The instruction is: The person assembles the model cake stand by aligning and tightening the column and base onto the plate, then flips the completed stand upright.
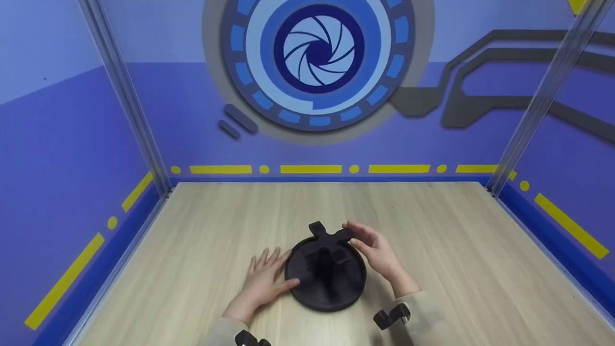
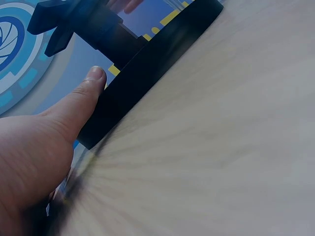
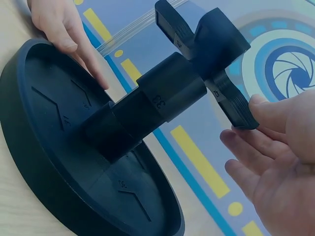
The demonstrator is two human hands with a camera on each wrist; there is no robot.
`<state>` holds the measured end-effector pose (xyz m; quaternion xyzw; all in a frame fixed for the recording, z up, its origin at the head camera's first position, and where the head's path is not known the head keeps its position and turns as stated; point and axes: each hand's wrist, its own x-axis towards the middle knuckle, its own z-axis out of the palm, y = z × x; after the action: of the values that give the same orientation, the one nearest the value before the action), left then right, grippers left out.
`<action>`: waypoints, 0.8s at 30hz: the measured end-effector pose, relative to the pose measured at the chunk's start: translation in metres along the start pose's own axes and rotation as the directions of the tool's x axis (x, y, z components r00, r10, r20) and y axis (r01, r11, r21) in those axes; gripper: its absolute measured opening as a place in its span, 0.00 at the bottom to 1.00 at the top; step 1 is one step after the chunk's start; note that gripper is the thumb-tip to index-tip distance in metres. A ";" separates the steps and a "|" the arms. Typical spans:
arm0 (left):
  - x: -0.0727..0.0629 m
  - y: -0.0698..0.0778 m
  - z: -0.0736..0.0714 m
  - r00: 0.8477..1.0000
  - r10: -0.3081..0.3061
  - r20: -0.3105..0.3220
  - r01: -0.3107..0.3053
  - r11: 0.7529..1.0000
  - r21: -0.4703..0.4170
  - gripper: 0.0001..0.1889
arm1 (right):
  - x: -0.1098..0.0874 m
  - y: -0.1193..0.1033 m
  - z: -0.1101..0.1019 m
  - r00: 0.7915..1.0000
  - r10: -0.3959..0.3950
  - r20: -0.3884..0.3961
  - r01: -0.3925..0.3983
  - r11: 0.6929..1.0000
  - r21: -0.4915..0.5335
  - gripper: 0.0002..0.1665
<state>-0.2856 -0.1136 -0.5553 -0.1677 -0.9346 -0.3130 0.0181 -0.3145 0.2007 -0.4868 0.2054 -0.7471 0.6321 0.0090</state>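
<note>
On the wooden table stands a black round base (image 1: 331,293) with a raised rim and a thick central post (image 3: 172,88). Atop the post sits a black three-armed knob (image 3: 219,42), its arms spreading outward. My right hand (image 1: 379,252) pinches one arm of that knob between thumb and fingers, as the right wrist view shows. Along the left side of the base, my left hand (image 1: 264,283) touches the rim with thumb and forefinger, its fingers spread and fairly straight. In the left wrist view, the thumb (image 2: 86,93) lies against the rim's outer side.
The wooden table (image 1: 216,230) reaches back to a blue wall (image 1: 182,115) with yellow dashes and a large round aperture emblem. Side walls with metal posts (image 1: 127,91) close in the left and right. A black wrist mount (image 1: 391,315) sits on the right sleeve.
</note>
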 end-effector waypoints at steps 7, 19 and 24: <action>0.000 0.001 -0.001 1.000 -0.018 0.018 0.019 0.999 -0.037 0.47 | -0.001 -0.002 -0.003 1.000 0.012 -0.011 -0.013 1.000 -0.019 0.30; 0.000 0.001 -0.001 1.000 -0.023 0.015 0.023 0.999 -0.030 0.47 | -0.002 -0.002 -0.023 0.994 0.031 0.105 -0.029 0.999 -0.021 0.28; 0.001 0.000 -0.001 1.000 -0.019 0.017 0.019 0.999 -0.028 0.46 | -0.003 -0.004 -0.025 0.987 0.040 0.155 -0.036 0.999 -0.029 0.29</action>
<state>-0.2861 -0.1136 -0.5547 -0.1617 -0.9317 -0.3251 0.0051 -0.3166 0.2253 -0.4793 0.2397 -0.7576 0.6042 -0.0589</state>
